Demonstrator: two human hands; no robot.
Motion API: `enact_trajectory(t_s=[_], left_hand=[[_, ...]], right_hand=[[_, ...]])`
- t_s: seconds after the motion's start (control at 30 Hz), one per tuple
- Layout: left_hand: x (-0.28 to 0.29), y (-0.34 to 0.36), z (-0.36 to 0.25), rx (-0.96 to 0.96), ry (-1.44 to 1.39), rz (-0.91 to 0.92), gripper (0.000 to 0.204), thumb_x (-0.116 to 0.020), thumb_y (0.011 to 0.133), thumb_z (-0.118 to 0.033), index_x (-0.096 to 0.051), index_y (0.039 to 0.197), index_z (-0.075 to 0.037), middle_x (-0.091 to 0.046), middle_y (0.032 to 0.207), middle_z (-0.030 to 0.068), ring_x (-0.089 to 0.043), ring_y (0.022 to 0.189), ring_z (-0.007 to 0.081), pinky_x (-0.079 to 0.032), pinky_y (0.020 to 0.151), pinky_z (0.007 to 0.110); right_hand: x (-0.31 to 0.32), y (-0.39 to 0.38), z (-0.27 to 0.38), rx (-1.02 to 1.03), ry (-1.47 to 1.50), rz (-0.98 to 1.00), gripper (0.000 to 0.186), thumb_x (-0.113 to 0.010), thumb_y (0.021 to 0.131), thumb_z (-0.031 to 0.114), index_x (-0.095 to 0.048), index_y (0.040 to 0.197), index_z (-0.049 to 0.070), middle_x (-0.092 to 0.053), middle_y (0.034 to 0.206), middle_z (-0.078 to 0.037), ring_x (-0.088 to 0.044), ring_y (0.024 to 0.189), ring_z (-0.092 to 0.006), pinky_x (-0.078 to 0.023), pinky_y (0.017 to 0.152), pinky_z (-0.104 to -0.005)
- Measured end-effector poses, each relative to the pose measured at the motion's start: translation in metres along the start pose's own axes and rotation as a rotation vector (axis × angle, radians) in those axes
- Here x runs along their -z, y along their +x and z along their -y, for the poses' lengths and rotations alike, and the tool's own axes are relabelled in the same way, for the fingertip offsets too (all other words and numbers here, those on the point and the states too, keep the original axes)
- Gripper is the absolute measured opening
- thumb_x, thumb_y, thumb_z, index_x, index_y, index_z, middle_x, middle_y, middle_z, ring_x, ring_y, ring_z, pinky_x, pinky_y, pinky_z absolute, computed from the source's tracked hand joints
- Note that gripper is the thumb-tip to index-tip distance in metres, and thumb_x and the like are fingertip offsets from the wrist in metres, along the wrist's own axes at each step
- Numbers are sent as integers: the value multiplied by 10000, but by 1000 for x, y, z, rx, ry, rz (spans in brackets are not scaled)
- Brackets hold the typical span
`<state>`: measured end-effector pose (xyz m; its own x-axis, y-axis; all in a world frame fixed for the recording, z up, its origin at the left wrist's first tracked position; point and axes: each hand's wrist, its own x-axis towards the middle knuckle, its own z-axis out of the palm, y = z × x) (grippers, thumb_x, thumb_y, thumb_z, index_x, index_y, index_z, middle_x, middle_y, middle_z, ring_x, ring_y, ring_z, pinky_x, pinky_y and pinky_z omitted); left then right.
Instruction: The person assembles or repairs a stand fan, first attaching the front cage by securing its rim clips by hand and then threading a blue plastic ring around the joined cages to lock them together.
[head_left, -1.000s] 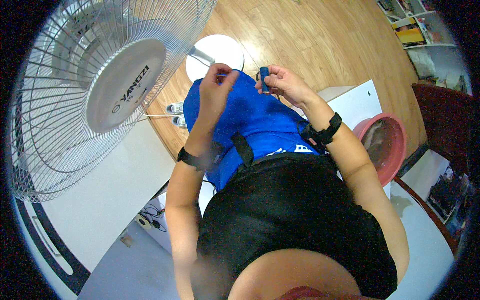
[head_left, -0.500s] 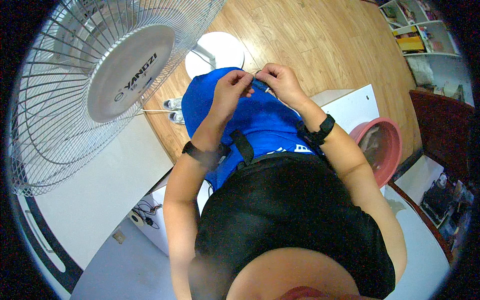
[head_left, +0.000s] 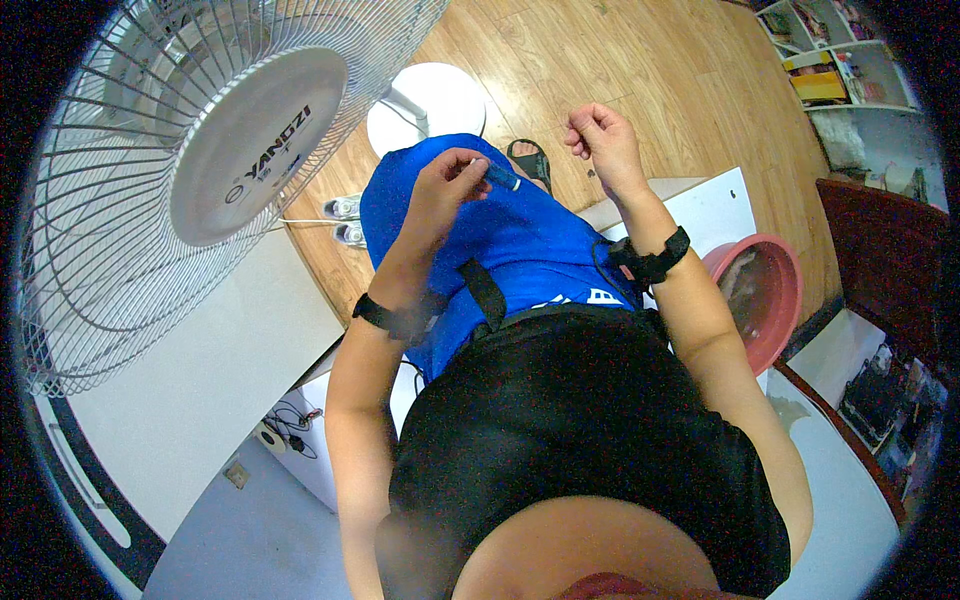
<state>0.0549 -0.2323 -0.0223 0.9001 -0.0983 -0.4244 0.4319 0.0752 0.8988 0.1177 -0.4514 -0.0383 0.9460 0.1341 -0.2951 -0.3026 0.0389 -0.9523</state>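
Over my blue-clad lap [head_left: 530, 240], my left hand [head_left: 452, 190] is closed around a small dark-blue cylinder with a pale end [head_left: 503, 178], which looks like a spool of thread. The cylinder pokes out to the right of my fingers. Off to the right, above the wooden floor, my right hand [head_left: 603, 145] is raised with its fingers curled and pinched together. Whatever they hold, if anything, is too small to see. A clear gap separates the two hands.
A large fan [head_left: 255, 150] with a wire cage stands close at the left, its round white base [head_left: 440, 105] on the floor ahead. A pink basin [head_left: 785, 300] sits at the right on a white surface. Sneakers [head_left: 346, 220] and my sandalled foot [head_left: 529, 163] show below.
My right hand has moved away from my left, up and to the right. The left hand keeps the dark-blue cylinder and has shifted slightly left and down. The sandalled foot now shows between them.
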Motion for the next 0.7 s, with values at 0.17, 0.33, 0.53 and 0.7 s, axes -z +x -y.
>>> enact_trajectory(t_s=[0.17,0.33,0.53,0.7], left_hand=[[1,-4,-1,2,77,55,177,-567,848,-152,-595,965,-22,-594,830,46,-568,718,109,-476,667,223],[0,-8,-3,23,48,151,185,-565,842,-116,-586,995,-15,-592,859,52,-586,755,127,-486,701,232],[-3,-13,-14,21,-10,96,200,-548,848,-106,-555,1014,5,-594,875,73,-597,767,140,-495,712,242],[-7,-9,-14,42,-99,41,172,-554,854,-126,-555,958,12,-600,854,86,-606,744,146,-508,702,249]], right_hand=[[7,6,3,43,11,-5,194,-547,864,211,-586,768,47,-571,634,-7,-496,537,-61,-370,479,-180],[13,17,13,94,-5,-69,188,-509,890,215,-568,811,54,-576,692,-12,-497,573,-65,-381,519,-188],[30,31,8,316,-287,-248,154,-560,853,159,-587,950,43,-603,815,-25,-540,694,-102,-438,613,-216],[-7,-19,31,540,-461,184,210,-657,731,85,-611,930,34,-610,815,-49,-577,725,-147,-465,663,-254]])
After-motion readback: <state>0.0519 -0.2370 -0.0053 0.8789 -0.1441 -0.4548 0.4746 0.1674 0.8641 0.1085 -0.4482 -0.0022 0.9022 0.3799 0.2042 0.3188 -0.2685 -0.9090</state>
